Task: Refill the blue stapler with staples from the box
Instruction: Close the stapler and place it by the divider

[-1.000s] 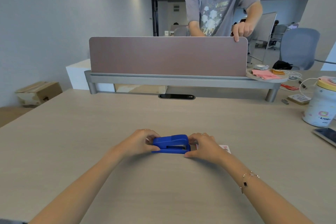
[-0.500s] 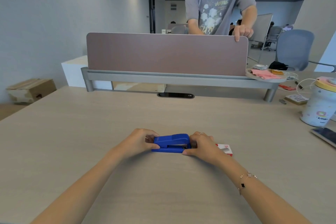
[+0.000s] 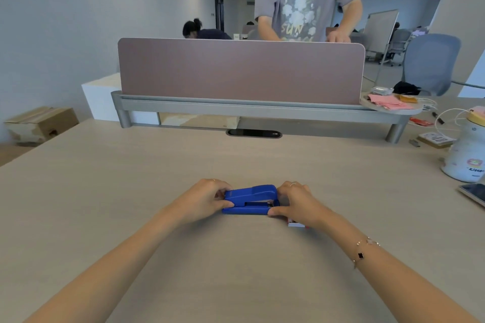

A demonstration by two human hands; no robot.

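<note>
The blue plastic stapler [image 3: 250, 200] lies closed on the pale wood-grain desk [image 3: 131, 191], about midway between its left and right edges and toward the near edge, its long side running left to right. The left hand [image 3: 207, 198] curls round the stapler's left end, thumb on the near side and fingers over the top and far side, forearm reaching in from the near left corner. The right hand [image 3: 298, 202] grips the right end, thumb pressed against the lower near corner, fingers bent over the end; a thin ring shows on one finger and a fine chain bracelet with a dark charm [image 3: 363, 253] sits on the wrist. Just beneath the right wrist, a corner of the small red-and-white staple box [image 3: 295, 223] shows on the desk; its printing is too small to read. Near the right edge stands a white cylindrical canister [image 3: 464, 160] with an illegible label.
</note>
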